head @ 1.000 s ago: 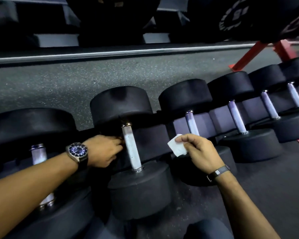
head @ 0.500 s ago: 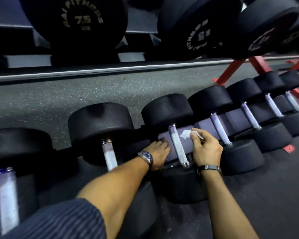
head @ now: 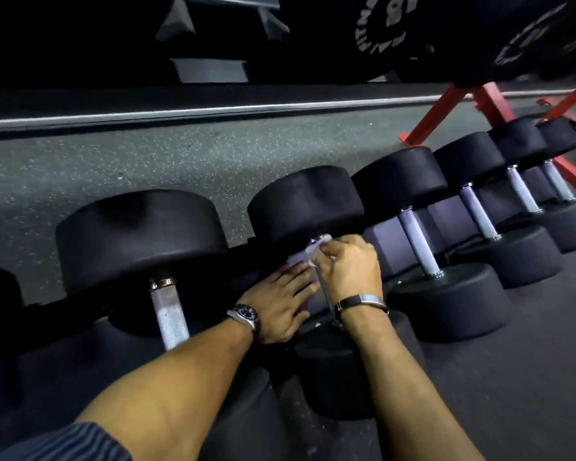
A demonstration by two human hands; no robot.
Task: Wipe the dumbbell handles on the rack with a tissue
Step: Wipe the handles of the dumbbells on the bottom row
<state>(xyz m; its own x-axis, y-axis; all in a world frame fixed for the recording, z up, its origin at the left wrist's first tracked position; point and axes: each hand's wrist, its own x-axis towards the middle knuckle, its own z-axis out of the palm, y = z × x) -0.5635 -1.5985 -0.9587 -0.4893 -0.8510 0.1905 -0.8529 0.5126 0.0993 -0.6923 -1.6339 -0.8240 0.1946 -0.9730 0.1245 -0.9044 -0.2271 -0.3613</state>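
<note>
A row of black dumbbells with silver knurled handles lies on a low rack. My right hand [head: 348,266] pinches a white tissue [head: 308,252] and wraps it over the top of the middle dumbbell's handle [head: 323,287], just below its far head [head: 305,202]. My left hand [head: 280,302] lies flat with straight fingers against the rack beside that handle, fingertips touching the tissue's lower edge. Most of this handle is hidden by both hands. The neighbouring handle on the left [head: 168,314] and the one on the right [head: 418,242] are bare.
Speckled grey rubber floor [head: 147,168] stretches behind the rack. A red steel frame [head: 426,119] stands at the back right. Large black weight plates [head: 389,31] hang overhead on an upper tier. More dumbbells [head: 519,184] continue to the right.
My right hand has brought the tissue from beside the handle onto its top end. My left hand has flattened next to the handle. The view has shifted closer.
</note>
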